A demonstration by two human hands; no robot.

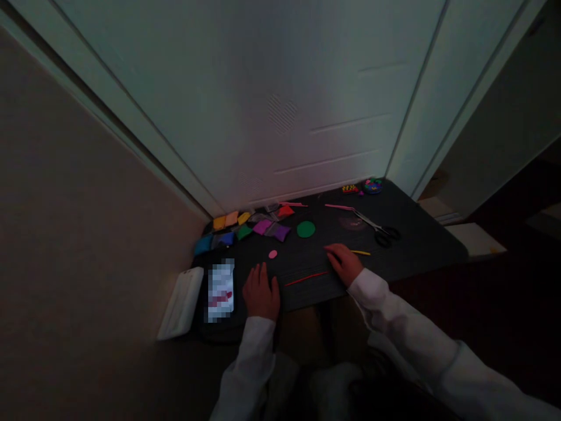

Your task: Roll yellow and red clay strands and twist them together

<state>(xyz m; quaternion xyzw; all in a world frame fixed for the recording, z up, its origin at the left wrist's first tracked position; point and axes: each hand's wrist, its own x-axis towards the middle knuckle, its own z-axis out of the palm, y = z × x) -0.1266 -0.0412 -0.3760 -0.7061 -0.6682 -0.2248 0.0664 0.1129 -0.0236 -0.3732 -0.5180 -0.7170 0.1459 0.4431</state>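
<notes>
My left hand (262, 294) lies flat near the front edge of the dark table, fingers spread, holding nothing. Just beyond its fingertips is a small pink disc (273, 254). A thin red clay-like strand (307, 278) stretches across the table between my hands. My right hand (346, 263) rests near the strand's right end with its fingers apart, and no held thing shows. Part of a yellow strand (362, 253) sticks out behind that hand; whether they touch is hidden. Farther back lies a flat green disc (305, 228).
Several coloured clay packets (263, 227) line the back left. Scissors (377, 228) with black handles and a pink strip (339, 207) lie to the right. Small colourful pieces (372, 186) sit at the back corner. A lit phone (220, 291) and a white box (180, 303) are at left.
</notes>
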